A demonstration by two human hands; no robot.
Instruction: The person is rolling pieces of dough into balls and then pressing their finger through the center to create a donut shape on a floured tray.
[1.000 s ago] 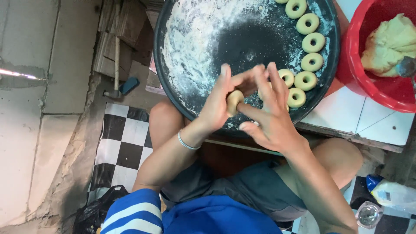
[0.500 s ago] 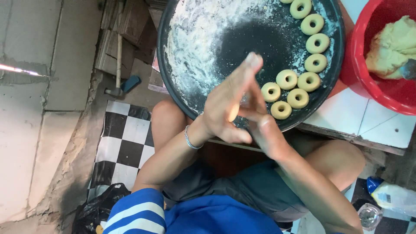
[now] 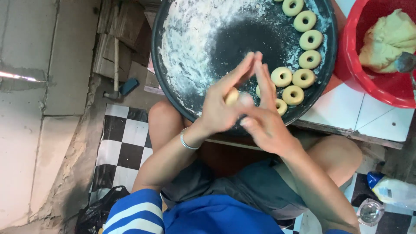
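Palm to palm, the left hand (image 3: 223,108) and right hand (image 3: 264,117) press a small lump of dough (image 3: 232,96) between them, fingers stretched out, above the near rim of a round, floured black tray (image 3: 173,91). Dough rings (image 3: 303,78) lie just right; a red basin (image 3: 351,60) holds more dough.

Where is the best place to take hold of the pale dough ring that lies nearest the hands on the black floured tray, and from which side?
The pale dough ring lies flat on the black floured tray. Probably pinch its outer rim from above, on the side facing the tray's edge, since the neighbouring ring crowds the far side. It looks soft, so grip lightly.
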